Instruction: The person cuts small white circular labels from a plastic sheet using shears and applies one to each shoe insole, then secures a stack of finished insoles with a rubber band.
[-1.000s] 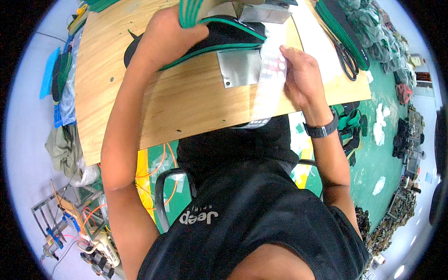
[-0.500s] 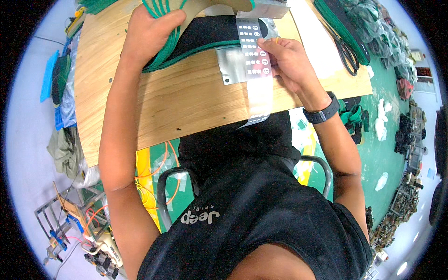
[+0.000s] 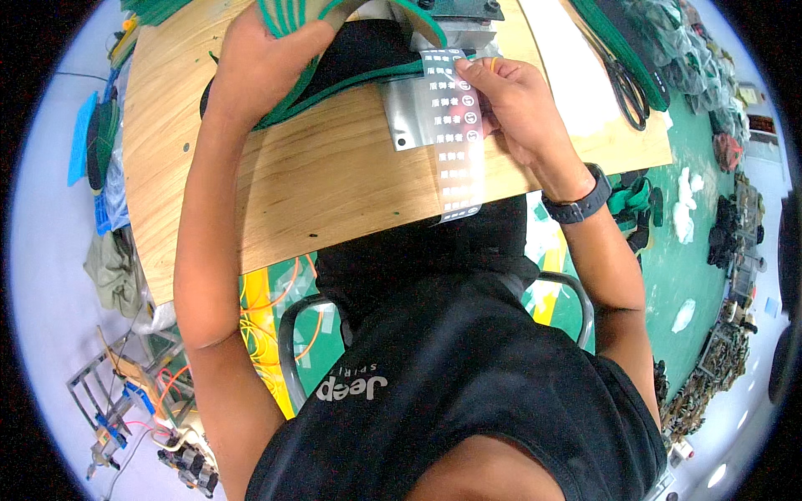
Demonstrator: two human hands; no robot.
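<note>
At the far side of the wooden table, my left hand [image 3: 271,71] grips several green-edged insoles [image 3: 288,18], its fingers closed round them. One end of the bunch curves over to the right, in front of a metal machine block [image 3: 459,35]. Under it lies a black insole [image 3: 368,52] with a green rim. My right hand [image 3: 511,100] pinches a clear label strip [image 3: 455,138] with white print between thumb and fingers. The strip passes over a thin metal plate [image 3: 408,125], and its lower end hangs past the table's near edge.
The wooden table [image 3: 334,184] ends just before my lap. Black-handled scissors [image 3: 628,96] and more green-edged insoles [image 3: 622,50] lie at the right, by a white sheet [image 3: 555,63]. Orange hoses [image 3: 311,334] run across the green floor. Plastic-wrapped bundles [image 3: 677,50] are piled far right.
The curved end of the held insoles has come down in front of the machine block. My right hand has shifted slightly up and left, and the label strip now hangs straighter.
</note>
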